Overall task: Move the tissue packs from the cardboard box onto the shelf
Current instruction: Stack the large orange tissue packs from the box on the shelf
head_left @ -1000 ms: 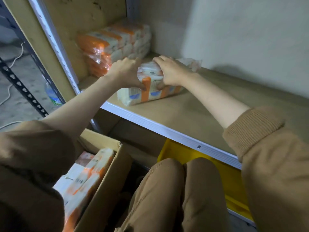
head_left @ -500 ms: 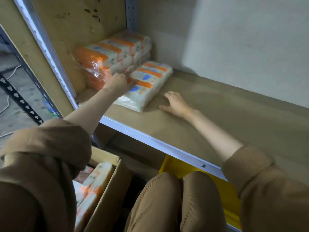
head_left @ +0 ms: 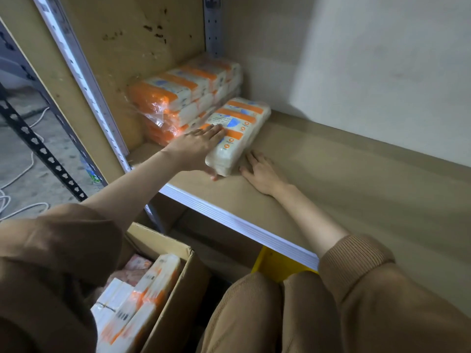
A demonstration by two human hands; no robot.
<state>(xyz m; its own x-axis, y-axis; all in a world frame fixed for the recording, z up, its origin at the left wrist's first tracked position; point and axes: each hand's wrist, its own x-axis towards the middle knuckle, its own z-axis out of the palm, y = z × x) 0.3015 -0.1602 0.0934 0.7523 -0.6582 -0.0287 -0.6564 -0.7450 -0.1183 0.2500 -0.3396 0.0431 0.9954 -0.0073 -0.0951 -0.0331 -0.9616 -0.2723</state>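
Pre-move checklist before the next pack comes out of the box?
1. Pack flat on shelf beside stack: ok.
2. Left hand clear of pack: not ok, it rests on top.
3. Right hand free: ok, flat on shelf, holding nothing.
4. Packs in box: ok, several visible.
5. Shelf room right of pack: ok.
6. Pack tight against stack: cannot tell.

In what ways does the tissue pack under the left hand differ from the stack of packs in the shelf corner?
The tissue pack lies alone, one layer high; the stack is several packs high. The stack stands against the side board; the tissue pack lies beside it, under the left hand. Both lie on the shelf and show orange bands.
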